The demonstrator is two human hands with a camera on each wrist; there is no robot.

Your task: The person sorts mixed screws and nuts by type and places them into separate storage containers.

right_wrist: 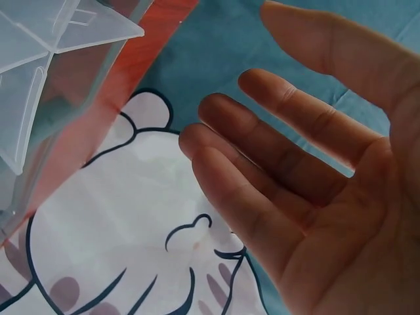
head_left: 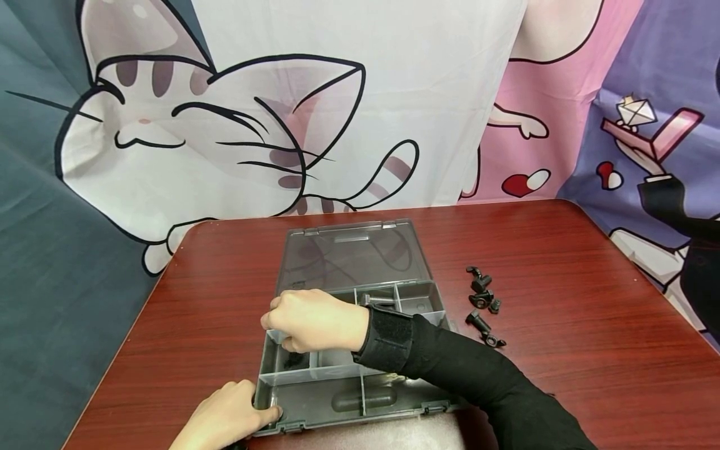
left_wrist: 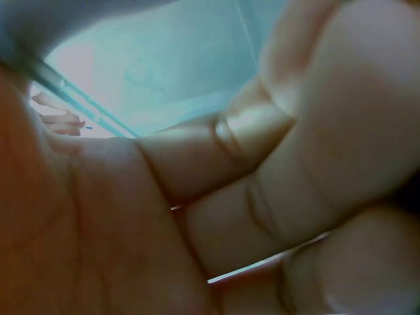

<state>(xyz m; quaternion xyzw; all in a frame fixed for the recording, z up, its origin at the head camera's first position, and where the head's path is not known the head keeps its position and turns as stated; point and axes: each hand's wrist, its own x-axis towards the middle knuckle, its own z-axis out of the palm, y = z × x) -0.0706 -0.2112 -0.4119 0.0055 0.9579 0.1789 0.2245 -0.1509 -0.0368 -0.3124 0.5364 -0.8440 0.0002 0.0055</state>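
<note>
A grey translucent compartment box [head_left: 315,414] lies on the table with its hinged lid [head_left: 349,253] folded back. My left hand [head_left: 227,412] grips the box's near left corner, thumb over the inside of the rim. In the left wrist view its fingers [left_wrist: 262,190] are bent, close to the camera. Over the box's left middle compartments hovers my right hand [head_left: 315,320]. The right wrist view shows its fingers [right_wrist: 262,138] loosely bent, with nothing between them. A silver bolt [head_left: 379,300] lies in a back compartment. Small dark pieces [head_left: 294,360] sit in a left one, partly hidden.
To the right of the box, several black bolts and nuts [head_left: 480,290] lie loose on the reddish-brown table [head_left: 540,262], with another bolt [head_left: 477,321] nearer. A cartoon cat cloth [head_left: 360,125] hangs behind the table. My right forearm sleeve [head_left: 472,362] crosses the box's right side.
</note>
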